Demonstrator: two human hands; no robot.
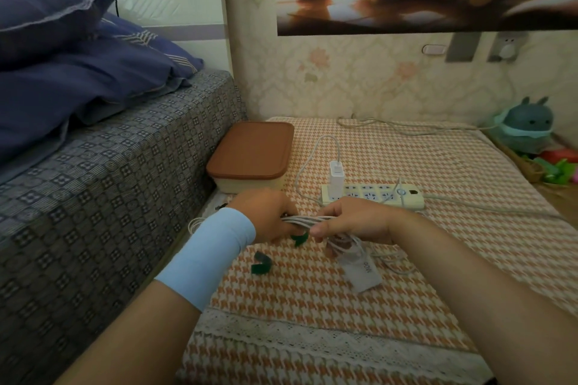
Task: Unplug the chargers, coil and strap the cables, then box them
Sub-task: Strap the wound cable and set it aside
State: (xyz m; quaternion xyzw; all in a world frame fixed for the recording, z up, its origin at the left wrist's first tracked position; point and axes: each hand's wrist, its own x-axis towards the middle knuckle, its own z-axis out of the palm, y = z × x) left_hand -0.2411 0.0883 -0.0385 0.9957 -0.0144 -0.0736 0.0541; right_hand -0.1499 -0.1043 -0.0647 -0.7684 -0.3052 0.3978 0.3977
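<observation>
- While your left hand (pixel 266 216) grips the coiled cable (pixel 301 219), a loose green strap (pixel 261 264) lies near its wrist.
- Your right hand (pixel 353 222) grips the coil's other end, white charger (pixel 362 272) lying just underneath.
- Beyond that hand, a second charger (pixel 336 176) sits in the power strip (pixel 391 197).

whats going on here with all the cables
A person grips a coiled white cable in both hands, left hand and right hand, with a green strap showing just beneath it. A second green strap lies on the cloth. One charger is plugged into the power strip, and the brown-lidded box is closed.
</observation>
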